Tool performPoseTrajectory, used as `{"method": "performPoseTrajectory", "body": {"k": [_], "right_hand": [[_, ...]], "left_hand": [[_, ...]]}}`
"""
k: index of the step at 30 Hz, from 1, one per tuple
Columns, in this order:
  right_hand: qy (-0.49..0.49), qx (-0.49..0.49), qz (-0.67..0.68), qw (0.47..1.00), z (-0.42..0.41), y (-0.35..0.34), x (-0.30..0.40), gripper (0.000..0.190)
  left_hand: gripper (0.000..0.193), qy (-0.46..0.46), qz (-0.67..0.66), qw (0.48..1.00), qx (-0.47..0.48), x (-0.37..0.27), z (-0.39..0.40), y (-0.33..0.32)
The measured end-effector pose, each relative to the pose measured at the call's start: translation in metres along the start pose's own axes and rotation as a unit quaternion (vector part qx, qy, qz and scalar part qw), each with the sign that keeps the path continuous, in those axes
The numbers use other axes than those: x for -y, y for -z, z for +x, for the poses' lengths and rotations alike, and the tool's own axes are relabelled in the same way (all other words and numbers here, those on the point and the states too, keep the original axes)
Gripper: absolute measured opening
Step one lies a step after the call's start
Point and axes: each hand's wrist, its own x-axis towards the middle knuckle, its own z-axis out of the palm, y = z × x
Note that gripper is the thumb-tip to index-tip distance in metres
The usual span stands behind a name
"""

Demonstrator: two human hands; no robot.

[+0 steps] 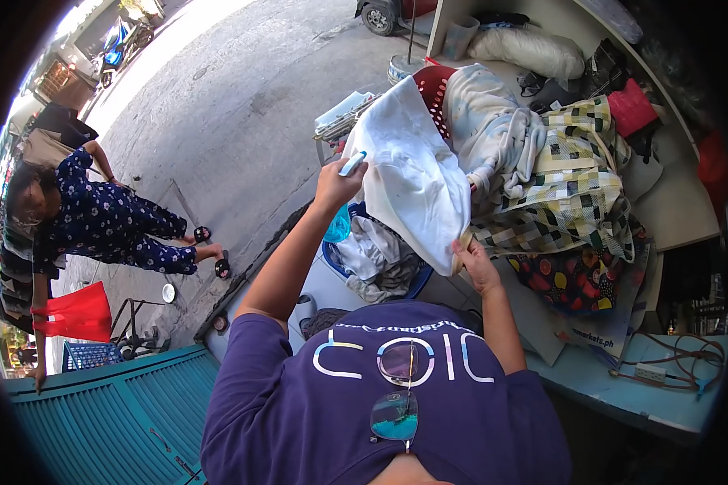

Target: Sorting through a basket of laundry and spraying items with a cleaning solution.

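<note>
In my left hand [341,183] is a spray bottle [338,225] with turquoise liquid; its white and blue spray head [353,163] sticks up above my fist, beside the cloth. My right hand [478,265] pinches the near edge of a white cloth [409,163], at a beige strip. The cloth spreads over a red surface with white dots [435,88], perhaps an ironing board. Just beyond it lies a pale patterned blanket [491,115], bunched up. Below the cloth, a blue laundry basket [423,280] holds crumpled white and grey laundry [376,254].
A checked woven bag [570,163] lies right of the blanket. On a blue bench [673,400] rests an extension cord [649,371]. A teal louvred gate [121,412] stands at left; past it a person [115,206] has a red bag [79,315] on one arm.
</note>
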Motion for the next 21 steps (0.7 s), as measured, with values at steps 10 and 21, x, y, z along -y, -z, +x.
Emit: {"method": "performPoseTrajectory", "body": {"k": [10,21], "right_hand": [[-0.073,-0.027,0.415,0.907,0.044,-0.03,0.036,0.077],[-0.033,-0.013,0.135,0.99,0.019,-0.049,0.041,0.063]], "left_hand": [[0.028,-0.018,-0.085,0.996,0.0,-0.004,-0.048,-0.002],[0.022,-0.089,-0.08,0.988,0.096,-0.038,-0.067,0.021]]}}
